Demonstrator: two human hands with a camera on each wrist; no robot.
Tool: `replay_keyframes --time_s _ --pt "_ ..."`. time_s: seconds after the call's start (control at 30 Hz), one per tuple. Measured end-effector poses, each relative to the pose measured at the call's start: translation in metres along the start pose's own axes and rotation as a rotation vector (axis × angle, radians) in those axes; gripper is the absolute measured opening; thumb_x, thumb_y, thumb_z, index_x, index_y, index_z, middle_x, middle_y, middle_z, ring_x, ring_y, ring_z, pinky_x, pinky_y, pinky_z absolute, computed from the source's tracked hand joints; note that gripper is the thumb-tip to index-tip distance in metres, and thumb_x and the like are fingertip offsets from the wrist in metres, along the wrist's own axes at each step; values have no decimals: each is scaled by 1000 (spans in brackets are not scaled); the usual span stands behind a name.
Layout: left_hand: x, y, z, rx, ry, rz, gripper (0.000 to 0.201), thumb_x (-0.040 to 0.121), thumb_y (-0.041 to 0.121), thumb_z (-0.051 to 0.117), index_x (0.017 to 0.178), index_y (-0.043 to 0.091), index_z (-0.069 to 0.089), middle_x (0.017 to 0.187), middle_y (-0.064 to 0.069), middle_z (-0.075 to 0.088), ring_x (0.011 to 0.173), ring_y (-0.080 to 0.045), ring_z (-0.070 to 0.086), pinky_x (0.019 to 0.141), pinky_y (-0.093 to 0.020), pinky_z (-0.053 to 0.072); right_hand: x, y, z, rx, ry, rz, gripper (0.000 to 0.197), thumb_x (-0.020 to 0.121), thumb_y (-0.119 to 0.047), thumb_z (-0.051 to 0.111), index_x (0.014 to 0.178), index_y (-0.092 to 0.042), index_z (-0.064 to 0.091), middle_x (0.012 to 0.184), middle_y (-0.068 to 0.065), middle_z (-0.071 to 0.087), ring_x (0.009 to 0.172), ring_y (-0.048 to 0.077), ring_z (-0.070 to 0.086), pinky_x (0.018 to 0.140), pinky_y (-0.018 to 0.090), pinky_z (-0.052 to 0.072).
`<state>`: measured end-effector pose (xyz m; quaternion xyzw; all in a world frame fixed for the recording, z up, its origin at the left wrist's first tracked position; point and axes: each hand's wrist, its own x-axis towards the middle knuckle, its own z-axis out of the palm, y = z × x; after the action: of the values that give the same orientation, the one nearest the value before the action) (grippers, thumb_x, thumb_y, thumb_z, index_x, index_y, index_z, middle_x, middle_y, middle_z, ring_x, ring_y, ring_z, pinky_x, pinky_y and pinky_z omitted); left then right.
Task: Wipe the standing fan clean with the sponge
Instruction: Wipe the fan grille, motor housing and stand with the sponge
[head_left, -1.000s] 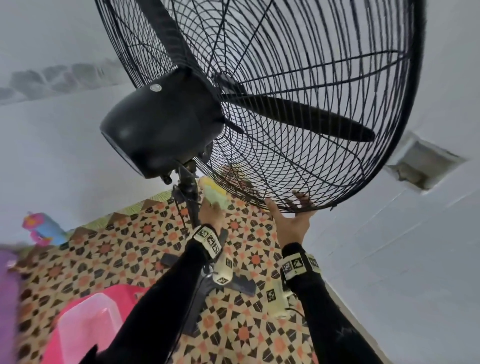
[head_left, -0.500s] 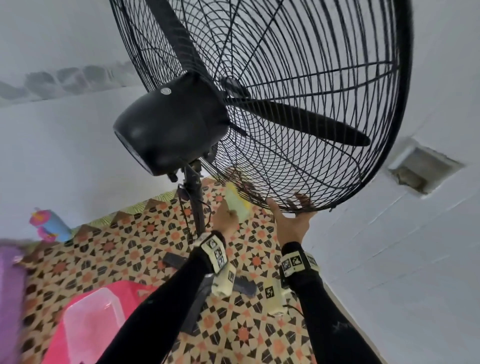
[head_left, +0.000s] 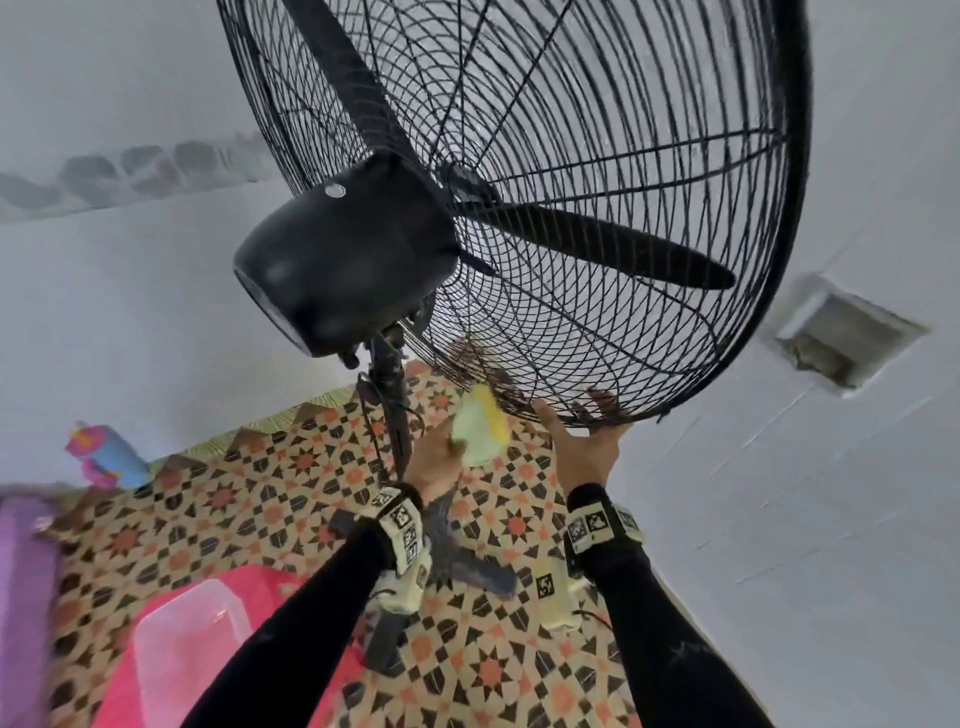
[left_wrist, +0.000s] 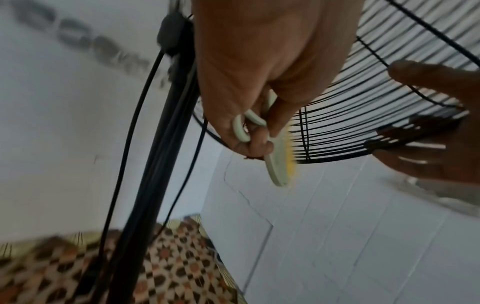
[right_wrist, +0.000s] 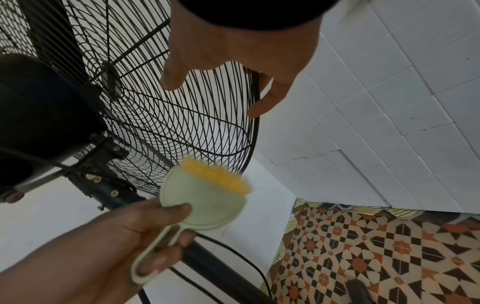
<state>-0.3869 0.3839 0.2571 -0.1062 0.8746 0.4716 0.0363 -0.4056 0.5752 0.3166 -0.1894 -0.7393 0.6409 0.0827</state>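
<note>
The black standing fan faces away from me, its wire cage (head_left: 795, 208) tilted over a round motor housing (head_left: 343, 260). My left hand (head_left: 434, 462) grips the loop handle of a pale green sponge (head_left: 480, 426) with a yellow pad. The pad touches the cage's lower wires, as the right wrist view shows at the sponge (right_wrist: 207, 195). My right hand (head_left: 587, 441) holds the cage's bottom rim just right of the sponge, thumb on the near side and fingers behind the wires (left_wrist: 436, 160). The blades inside are still.
The fan's pole (head_left: 395, 415) and its black cable (left_wrist: 124, 144) run down just left of my left hand. Below lie a patterned floor (head_left: 260, 519), a clear tub on a pink one (head_left: 192, 639) and a colourful bottle (head_left: 104, 457). A white tiled wall (head_left: 779, 519) stands close on the right.
My left hand has carried the sponge rightward along the cage's lower edge, closer to my right hand. The right hand has kept its hold on the rim.
</note>
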Motion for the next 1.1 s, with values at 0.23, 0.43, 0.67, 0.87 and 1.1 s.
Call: replay_keyframes --time_s 0.23,0.43,0.67,0.87,1.1 --pt "43 18 -29 -3 438 -120 38 108 16 46 146 8 48 114 -18 70 89 -30 70 74 -36 60 -4 -1 0 0 8 17 131 64 -49 93 159 -16 9 151 9 46 138 27 45 105 23 32" --pt "49 32 -25 -143 520 -176 46 105 8 46 150 9 48 134 -23 63 118 -41 63 100 -53 54 -4 -3 -1 -2 -17 12 133 59 -57 92 158 -17 13 149 7 49 135 25 48 107 27 35" --pt "-16 21 -4 -123 225 115 45 109 17 48 154 20 43 82 4 59 62 -15 58 55 -23 56 -3 -5 -2 13 2 19 134 55 -59 92 158 -19 16 145 7 54 133 25 52 109 31 39" --pt "29 43 -49 -99 461 -100 41 107 9 47 148 7 50 127 -15 68 102 -29 70 85 -32 55 -4 -6 1 -22 2 45 134 64 -53 91 160 -11 7 152 11 46 137 28 46 109 31 36" --pt "1 34 -46 -121 273 19 46 108 11 48 154 13 44 125 -10 64 79 -12 66 73 -35 64 -8 -8 -1 -27 15 39 136 62 -55 92 160 -16 6 152 12 46 137 30 47 113 38 39"
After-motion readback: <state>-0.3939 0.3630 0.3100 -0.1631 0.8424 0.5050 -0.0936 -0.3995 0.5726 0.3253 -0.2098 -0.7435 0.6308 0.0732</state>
